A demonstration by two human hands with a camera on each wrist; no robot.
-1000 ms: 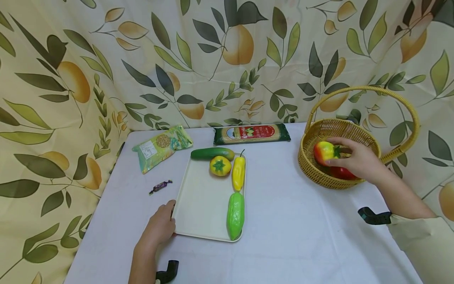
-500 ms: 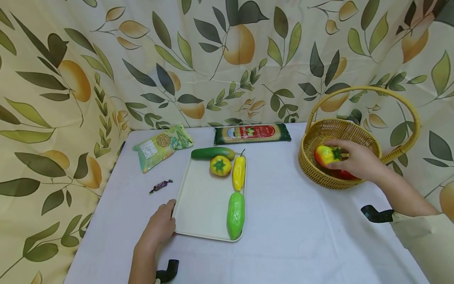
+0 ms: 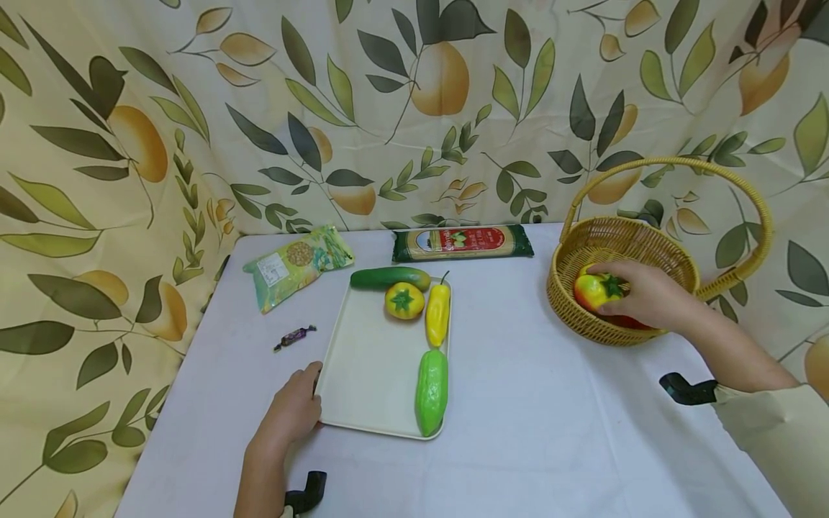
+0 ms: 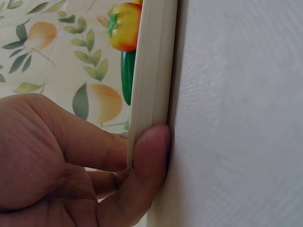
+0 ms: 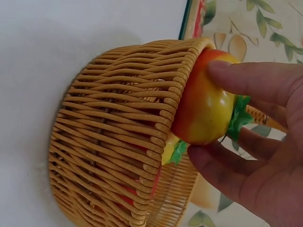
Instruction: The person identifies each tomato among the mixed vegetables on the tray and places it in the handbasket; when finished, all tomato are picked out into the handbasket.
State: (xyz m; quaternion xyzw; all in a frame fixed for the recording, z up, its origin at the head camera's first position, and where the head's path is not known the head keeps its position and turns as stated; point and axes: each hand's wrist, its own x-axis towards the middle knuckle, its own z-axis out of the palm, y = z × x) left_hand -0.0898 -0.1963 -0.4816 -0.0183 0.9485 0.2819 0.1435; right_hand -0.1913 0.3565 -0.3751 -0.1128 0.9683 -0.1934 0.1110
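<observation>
At the tray's near left corner, my left hand (image 3: 294,404) pinches the rim of the cream tray (image 3: 369,374) between thumb and fingers; the tray edge (image 4: 154,71) fills the middle of the left wrist view. On it lie a green cucumber (image 3: 388,278), a yellow bell pepper (image 3: 404,301), a long yellow chili pepper (image 3: 437,315) and a bumpy light-green gourd (image 3: 432,392). Over at the wicker basket (image 3: 583,324), my right hand (image 3: 648,291) grips a red-and-yellow bell pepper (image 5: 208,101) at the rim. Behind it, a yellow piece with green leaves (image 5: 173,149) shows partly.
A tall handle (image 3: 754,208) arches over the basket. At the table's back lie a noodle packet (image 3: 463,243) and a green snack bag (image 3: 299,267). A wrapped candy (image 3: 294,338) is left of the tray. A patterned curtain (image 3: 388,93) stands behind.
The bell pepper in my right hand has tilted and dropped slightly within the basket, showing more of its yellow side and green top. My left hand keeps its hold on the tray.
</observation>
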